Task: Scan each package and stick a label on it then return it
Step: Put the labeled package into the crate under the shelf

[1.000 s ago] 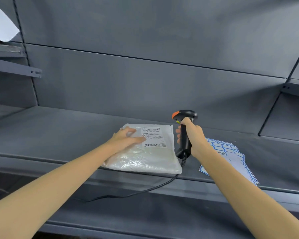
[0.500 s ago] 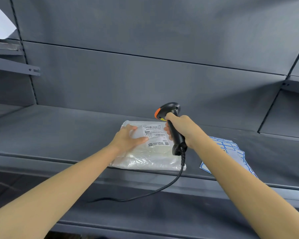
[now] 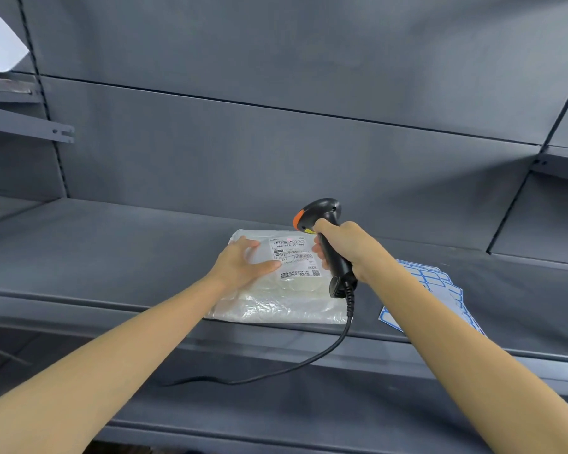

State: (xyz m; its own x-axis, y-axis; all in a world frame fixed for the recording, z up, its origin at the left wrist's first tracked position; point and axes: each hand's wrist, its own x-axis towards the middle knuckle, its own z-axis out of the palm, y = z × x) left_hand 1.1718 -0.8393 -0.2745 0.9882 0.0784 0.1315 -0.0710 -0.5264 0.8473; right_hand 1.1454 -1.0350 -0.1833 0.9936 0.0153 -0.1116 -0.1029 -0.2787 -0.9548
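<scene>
Gripped scanner over package, beside label sheets.

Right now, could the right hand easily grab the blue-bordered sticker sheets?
Probably not yet: the right hand grips the black handheld scanner, though the blue-bordered sticker sheets lie uncovered just beside it on the grey shelf.

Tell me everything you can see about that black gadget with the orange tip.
It is a handheld barcode scanner, black plastic by its look, with an orange front on its head. The right hand grips its handle, head tilted down toward the printed label on the package. A coiled black cable leaves the handle's base and trails down over the shelf edge.
</scene>
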